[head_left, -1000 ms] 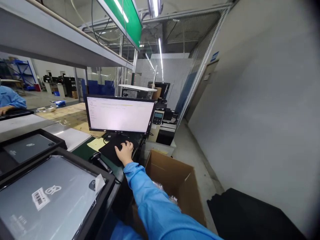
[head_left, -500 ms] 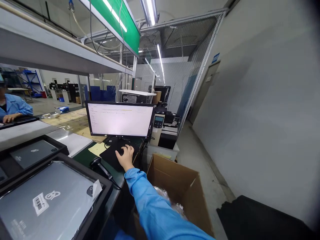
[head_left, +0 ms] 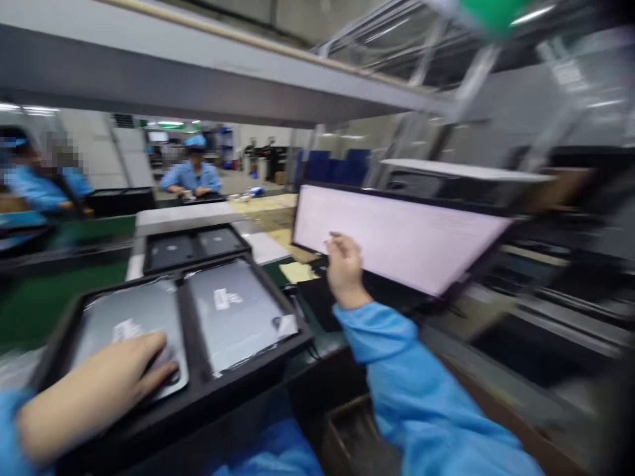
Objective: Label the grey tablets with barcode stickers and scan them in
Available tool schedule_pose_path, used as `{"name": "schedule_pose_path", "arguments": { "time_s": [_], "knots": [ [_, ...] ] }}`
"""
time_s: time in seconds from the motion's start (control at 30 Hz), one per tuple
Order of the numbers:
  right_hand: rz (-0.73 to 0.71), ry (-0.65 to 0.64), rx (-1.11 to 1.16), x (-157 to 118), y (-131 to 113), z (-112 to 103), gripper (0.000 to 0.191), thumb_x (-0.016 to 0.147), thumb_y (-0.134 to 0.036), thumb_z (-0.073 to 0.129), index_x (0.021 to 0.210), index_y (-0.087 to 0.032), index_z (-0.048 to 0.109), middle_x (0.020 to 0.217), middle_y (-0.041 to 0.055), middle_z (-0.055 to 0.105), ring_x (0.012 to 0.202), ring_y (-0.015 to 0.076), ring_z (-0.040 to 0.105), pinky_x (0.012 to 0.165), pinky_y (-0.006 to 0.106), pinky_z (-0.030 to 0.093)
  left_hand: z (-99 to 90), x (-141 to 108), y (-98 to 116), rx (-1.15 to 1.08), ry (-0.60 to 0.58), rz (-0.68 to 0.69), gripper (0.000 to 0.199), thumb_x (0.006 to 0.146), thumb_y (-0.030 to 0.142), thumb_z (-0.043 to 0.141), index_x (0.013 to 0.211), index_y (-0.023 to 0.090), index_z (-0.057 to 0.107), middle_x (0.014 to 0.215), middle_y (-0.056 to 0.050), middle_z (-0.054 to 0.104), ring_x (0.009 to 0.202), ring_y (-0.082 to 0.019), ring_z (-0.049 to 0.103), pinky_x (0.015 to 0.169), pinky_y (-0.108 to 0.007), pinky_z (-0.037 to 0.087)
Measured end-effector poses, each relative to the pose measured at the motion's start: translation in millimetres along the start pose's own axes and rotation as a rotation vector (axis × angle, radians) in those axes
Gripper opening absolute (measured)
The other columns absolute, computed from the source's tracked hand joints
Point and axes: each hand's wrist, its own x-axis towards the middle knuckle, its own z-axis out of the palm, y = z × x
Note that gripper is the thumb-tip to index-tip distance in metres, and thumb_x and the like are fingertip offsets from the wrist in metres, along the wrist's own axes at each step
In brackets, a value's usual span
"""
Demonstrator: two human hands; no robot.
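Two tablets (head_left: 233,337) side by side in a black tray (head_left: 238,385), down at eight o'clock in the view, and here's the left hand (head_left: 119,367) draped over the near right corner of the left tablet (head_left: 99,330), thumb and fingers a little apart! Gripping it or just resting? Too blurred to tell. Over on the right tablet, a white label (head_left: 221,299). Now the centre: the right hand (head_left: 344,264) hangs before the monitor (head_left: 401,231), bright at three o'clock, its fingers curled narrow; whether they hold anything, you cannot tell. Below lies a black mat (head_left: 317,311) on the worktop (head_left: 335,340), yellow paper (head_left: 297,272) at its eleven. Up at ten o'clock, a co-worker (head_left: 191,175) in blue.
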Motion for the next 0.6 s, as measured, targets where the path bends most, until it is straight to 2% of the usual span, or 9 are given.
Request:
{"name": "schedule_pose_path", "arguments": {
  "time_s": [0.07,0.13,0.23,0.3,0.37,0.43,0.5,0.6],
  "knots": [
    [-0.101,-0.223,0.275,11,-49,20,0.013,0.085,-0.033,0.062,0.082,-0.020,0.064,0.108,0.0088,0.070,0.109,0.0230,0.062,0.100,0.040,0.047,-16.9,-18,-14,0.087,0.027,-0.156,0.039,0.086,0.056,0.052,0.070,0.022,0.058,0.067,-0.006,0.064,0.061,-0.024,0.058,0.059,-0.033,0.038],
    [-0.066,-0.576,0.435,8,-101,37,0.013,0.083,-0.033,0.069,0.084,-0.020,0.068,0.095,0.0059,0.073,0.094,0.0200,0.067,0.089,0.035,0.053,-32.6,-35,-32,-0.001,0.154,-0.306,0.042,0.089,0.060,0.047,0.076,0.021,0.058,0.079,-0.008,0.070,0.073,-0.025,0.065,0.065,-0.033,0.044],
    [0.118,-1.190,0.474,-21,-169,60,0.011,0.082,-0.028,0.074,0.083,-0.018,0.070,0.081,0.0047,0.074,0.077,0.0173,0.070,0.073,0.029,0.057,-40.9,-60,-55,-0.397,0.346,-0.484,0.048,0.084,0.068,0.058,0.083,0.020,0.057,0.108,-0.011,0.074,0.096,-0.027,0.071,0.071,-0.030,0.053],
    [0.267,-1.468,0.388,-51,-199,82,0.008,0.082,-0.020,0.076,0.083,-0.016,0.069,0.078,0.0050,0.073,0.074,0.0165,0.072,0.066,0.025,0.057,-35.3,-74,-65,-0.547,0.399,-0.513,0.049,0.082,0.067,0.064,0.081,0.019,0.054,0.118,-0.012,0.072,0.104,-0.027,0.071,0.075,-0.030,0.056],
    [0.387,-1.597,0.299,-83,-215,108,0.008,0.083,-0.013,0.074,0.084,-0.015,0.066,0.077,0.0043,0.073,0.072,0.0152,0.073,0.063,0.022,0.056,-26.0,-81,-69,-0.590,0.439,-0.488,0.049,0.083,0.065,0.065,0.079,0.019,0.051,0.119,-0.013,0.072,0.103,-0.027,0.072,0.080,-0.032,0.057],
    [0.442,-1.638,0.210,-113,-219,136,0.011,0.084,-0.010,0.073,0.082,-0.015,0.063,0.074,0.0030,0.072,0.066,0.0138,0.071,0.058,0.021,0.056,-18.2,-85,-68,-0.616,0.485,-0.449,0.048,0.085,0.064,0.065,0.078,0.018,0.050,0.118,-0.013,0.073,0.100,-0.028,0.073,0.081,-0.034,0.057],
    [0.421,-1.631,0.125,-138,-215,160,0.015,0.084,-0.014,0.073,0.078,-0.016,0.059,0.066,0.0023,0.069,0.057,0.0135,0.068,0.052,0.021,0.054,-13.8,-86,-67,-0.645,0.531,-0.411,0.045,0.086,0.060,0.064,0.077,0.018,0.050,0.117,-0.013,0.073,0.098,-0.028,0.073,0.081,-0.036,0.058],
    [0.372,-1.548,0.063,-162,-208,185,0.021,0.080,-0.016,0.075,0.075,-0.018,0.055,0.054,0.0007,0.065,0.050,0.0147,0.064,0.045,0.021,0.049,-10.1,-89,-65,-0.624,0.565,-0.373,0.039,0.089,0.054,0.062,0.077,0.019,0.051,0.114,-0.012,0.073,0.098,-0.028,0.073,0.085,-0.038,0.057]
  ]
}}
